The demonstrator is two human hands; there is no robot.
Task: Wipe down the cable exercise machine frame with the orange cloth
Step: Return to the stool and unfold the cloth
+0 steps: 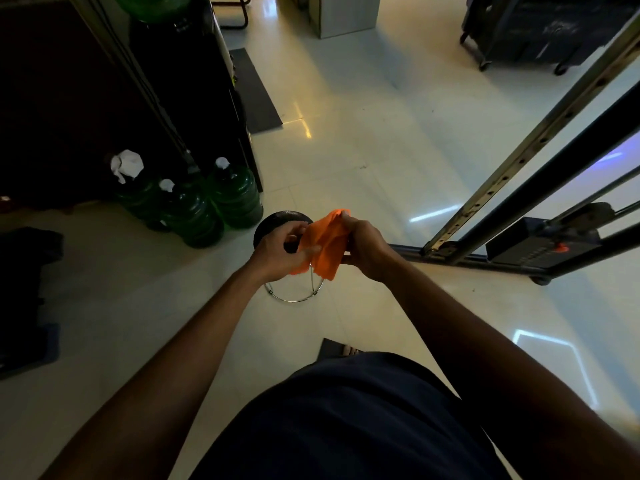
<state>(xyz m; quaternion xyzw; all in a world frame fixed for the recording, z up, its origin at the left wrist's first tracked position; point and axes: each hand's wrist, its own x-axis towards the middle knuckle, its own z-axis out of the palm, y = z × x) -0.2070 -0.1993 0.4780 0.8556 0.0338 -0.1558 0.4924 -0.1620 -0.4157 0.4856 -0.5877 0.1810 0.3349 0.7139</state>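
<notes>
Cable machine frame [512,168] stands off to the right, its perforated silver upright and dark posts slanting down to a base rail on the pale tiled floor [381,150]; nothing touches it yet, so the wiping has not begun. Green water jugs [214,202] cluster by a dark cabinet to the left, well apart from the machine. A round black stool [280,220] with a chrome ring foot sits directly below the hands.

Orange cloth [323,244] hangs in the air between both hands, above the stool and short of the frame. The left hand [280,249] pinches one edge with thumb and curled fingers; the right hand [363,251] grips the opposite edge, fingers closed round a bunched top corner.

The step in hand looks like readying the cloth. To do it well, I would fold it into a flat pad that fills one palm, with no loose tail to snag in the upright's holes or the cable. Then step right, start high on the nearest post, and draw down in long overlapping strokes.
</notes>
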